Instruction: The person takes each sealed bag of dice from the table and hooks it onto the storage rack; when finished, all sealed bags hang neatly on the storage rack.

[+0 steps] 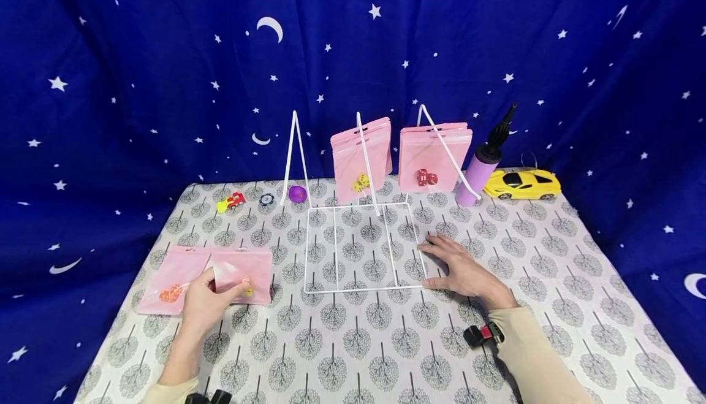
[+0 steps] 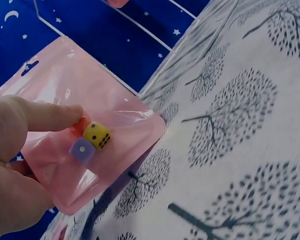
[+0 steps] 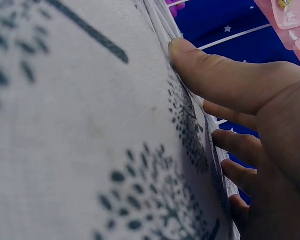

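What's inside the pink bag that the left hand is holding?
Inside the pink bag the left hand holds are a yellow die and a purple die. A red bit shows beside them, mostly covered by the thumb.

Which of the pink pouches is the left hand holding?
The pouch with the yellow die, right one of the two lying flat on the tablecloth. The left hand pinches it; its neighbour lies untouched, the others hang on the rack.

The backdrop (image 1: pixel 138 85) is deep blue with white stars and crescents. The bench cloth (image 1: pixel 358 343) is pale with rows of grey trees. The pouches (image 1: pixel 242 272) are pink; one holds a yellow die (image 2: pixel 96 135) and a lilac one, perhaps a red one behind. The rack (image 1: pixel 364 244) is white, the toy car (image 1: pixel 521 184) yellow.
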Motion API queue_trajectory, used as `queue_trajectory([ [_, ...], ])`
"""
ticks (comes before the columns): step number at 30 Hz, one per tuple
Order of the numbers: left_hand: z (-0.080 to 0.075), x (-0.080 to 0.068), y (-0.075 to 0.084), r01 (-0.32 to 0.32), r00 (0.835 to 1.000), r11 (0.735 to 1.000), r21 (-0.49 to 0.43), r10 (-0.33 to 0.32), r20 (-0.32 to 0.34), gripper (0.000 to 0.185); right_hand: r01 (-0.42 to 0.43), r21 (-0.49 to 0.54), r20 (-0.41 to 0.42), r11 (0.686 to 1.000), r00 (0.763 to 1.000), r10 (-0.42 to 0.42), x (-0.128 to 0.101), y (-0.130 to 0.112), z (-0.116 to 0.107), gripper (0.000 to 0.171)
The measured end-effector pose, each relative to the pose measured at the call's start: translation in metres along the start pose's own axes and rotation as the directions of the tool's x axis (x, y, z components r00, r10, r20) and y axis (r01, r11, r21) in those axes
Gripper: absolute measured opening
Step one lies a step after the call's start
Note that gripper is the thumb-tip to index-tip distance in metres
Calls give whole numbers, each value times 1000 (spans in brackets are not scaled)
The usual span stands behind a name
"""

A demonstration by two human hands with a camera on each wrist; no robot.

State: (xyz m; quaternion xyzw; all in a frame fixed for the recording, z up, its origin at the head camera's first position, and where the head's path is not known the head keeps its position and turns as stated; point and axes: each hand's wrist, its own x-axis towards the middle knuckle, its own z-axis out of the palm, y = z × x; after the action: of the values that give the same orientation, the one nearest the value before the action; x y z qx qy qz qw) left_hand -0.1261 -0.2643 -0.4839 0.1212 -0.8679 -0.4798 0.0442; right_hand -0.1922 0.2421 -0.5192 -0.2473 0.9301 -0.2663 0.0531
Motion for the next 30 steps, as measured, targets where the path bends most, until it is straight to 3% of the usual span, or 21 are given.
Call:
queue_trajectory([
  [4,5,-1,1,-33,999,999,-26,34,19,42,-3,-4,6,1000,1000,3,1,-1,-1,82],
  [10,10,-4,7,-31,999,999,-10,31,26,45,-3,-11,8,1000,1000,3,1,-1,-1,82],
  [14,12,-6,12,-42,999,998,-46,43,26,45,-4,-10,4,1000,1000,4,1,-1,-1,82],
  [22,22,-7,20,-124,991,982,-142,130,33,40,1,-18,-2,1000,1000,-1,0,0,0,81],
  [30,28,-12,37,-202,978,971,-132,207,26,37,6,-11,-2,1000,1000,-6,1,0,0,81],
])
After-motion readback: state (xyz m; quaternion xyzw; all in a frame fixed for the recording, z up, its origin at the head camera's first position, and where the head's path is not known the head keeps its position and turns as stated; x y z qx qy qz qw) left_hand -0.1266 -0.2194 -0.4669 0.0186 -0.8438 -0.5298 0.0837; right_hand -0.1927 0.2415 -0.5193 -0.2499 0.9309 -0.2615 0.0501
